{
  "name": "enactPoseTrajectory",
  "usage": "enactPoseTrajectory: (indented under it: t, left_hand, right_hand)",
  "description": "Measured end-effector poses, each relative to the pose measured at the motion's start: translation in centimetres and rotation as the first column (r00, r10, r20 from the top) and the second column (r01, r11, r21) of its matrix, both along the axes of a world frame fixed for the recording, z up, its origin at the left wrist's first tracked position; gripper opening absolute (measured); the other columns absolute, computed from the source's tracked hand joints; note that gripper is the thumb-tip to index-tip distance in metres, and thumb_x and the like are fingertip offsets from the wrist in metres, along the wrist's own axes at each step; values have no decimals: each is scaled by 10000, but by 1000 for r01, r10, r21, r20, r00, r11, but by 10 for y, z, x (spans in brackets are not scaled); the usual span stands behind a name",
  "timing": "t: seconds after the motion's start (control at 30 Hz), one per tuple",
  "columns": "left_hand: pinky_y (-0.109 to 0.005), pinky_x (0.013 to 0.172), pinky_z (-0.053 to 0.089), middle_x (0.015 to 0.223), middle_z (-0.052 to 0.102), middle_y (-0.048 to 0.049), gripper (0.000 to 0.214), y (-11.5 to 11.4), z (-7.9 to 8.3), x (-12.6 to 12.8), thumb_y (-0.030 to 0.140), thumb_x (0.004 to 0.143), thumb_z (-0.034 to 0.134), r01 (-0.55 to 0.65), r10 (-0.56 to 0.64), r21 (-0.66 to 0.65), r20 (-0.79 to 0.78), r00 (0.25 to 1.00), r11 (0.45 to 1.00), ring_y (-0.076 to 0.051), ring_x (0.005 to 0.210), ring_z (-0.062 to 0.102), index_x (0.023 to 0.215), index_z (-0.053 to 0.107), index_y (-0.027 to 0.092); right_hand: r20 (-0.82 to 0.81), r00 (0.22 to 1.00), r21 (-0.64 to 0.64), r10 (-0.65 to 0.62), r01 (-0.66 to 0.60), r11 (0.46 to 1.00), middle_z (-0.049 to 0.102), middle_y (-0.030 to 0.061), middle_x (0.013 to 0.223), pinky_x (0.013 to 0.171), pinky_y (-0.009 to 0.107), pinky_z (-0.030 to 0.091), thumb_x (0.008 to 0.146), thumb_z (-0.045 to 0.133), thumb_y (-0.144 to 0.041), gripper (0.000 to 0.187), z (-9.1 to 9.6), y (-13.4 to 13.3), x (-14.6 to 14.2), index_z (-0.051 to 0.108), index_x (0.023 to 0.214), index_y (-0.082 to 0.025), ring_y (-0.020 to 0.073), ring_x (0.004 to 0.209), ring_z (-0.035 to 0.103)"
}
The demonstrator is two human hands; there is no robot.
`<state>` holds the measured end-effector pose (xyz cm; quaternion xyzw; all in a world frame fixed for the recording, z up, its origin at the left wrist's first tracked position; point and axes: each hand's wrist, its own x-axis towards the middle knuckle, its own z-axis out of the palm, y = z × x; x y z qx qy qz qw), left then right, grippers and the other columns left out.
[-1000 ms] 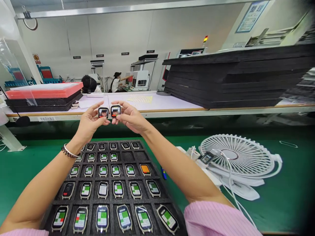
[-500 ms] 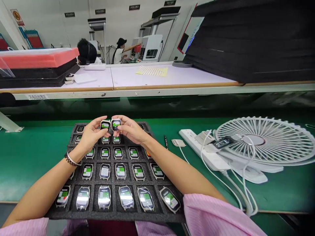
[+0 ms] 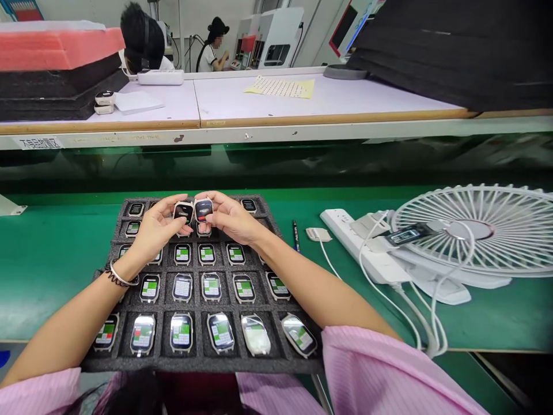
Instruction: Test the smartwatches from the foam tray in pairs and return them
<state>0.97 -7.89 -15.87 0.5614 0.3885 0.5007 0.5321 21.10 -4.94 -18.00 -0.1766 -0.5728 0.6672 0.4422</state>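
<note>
green matte counter (image 3: 52,259) below a raised white shelf (image 3: 259,95); white round wire-grille plastic fan (image 3: 488,230) lying flat at right; black coarse foam tray (image 3: 194,364) of square pockets, most holding glossy rounded-rectangle green-lit watch bodies (image 3: 181,332). above its far rows, left hand (image 3: 155,230) pinches a pale-cased dark-screened watch body (image 3: 184,211); right hand (image 3: 231,222) pinches a pale-cased red-lit watch body (image 3: 203,208), side by side, nearly touching.

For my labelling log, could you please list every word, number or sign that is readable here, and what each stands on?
"不良品放置区": white label on the shelf edge.
Left watch, right watch, tray watches: screens too small to read.
Yellow sheet: print too small to read.
Pen: lettering blurred.
</note>
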Motion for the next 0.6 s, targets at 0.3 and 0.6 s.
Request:
enactPoseTrajectory:
  t: [0.3,0.6]
  left_hand:
    - [-256,605,640,1011,704,-45,469,-1,-3,0,258,762,755,11,-11,-20,-18,1000,1000,-150,613,735,1204,645,145]
    - [-281,646,649,1057,709,-49,518,-2,-4,-1,200,724,709,23,-24,-56,-20,1000,998,-149,634,736,1230,619,138]
  right_hand:
    - [42,999,24,-18,17,1000,645,-21,835,576,235,529,844,782,-342,427,-5,1,0,546,1164,-186,129,629,646]
    - [26,1000,-4,11,-11,1000,656,-22,816,582,225,510,781,686,-184,417,-8,1,1,530,1167,-171,132,645,653]
